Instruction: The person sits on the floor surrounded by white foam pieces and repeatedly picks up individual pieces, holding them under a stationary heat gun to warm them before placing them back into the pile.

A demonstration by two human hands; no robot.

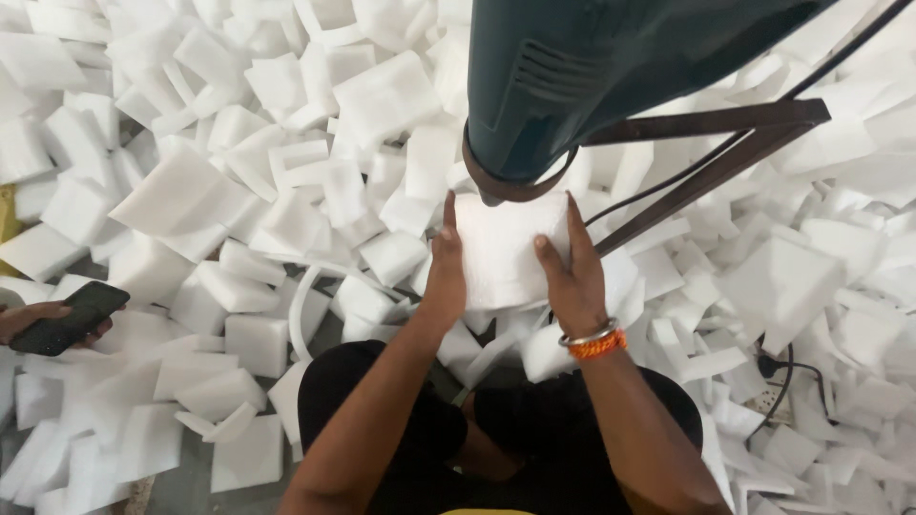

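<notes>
A white foam piece [503, 250] is held flat between both of my hands, just under the round mouth of a dark green mounted tool [572, 76]. My left hand [445, 272] presses against the piece's left edge, fingers pointing up. My right hand [572, 272] grips its right edge, thumb on top; its wrist carries a metal bangle and an orange thread band. The top edge of the foam is hidden behind the tool's brown rim [515, 186].
White foam blocks and offcuts [239, 191] are heaped all around on the floor. A brown metal bracket [725, 143] and black cable run right from the tool. Another person's hand holds a black phone [72, 318] at the left edge. A power strip [778, 401] lies lower right.
</notes>
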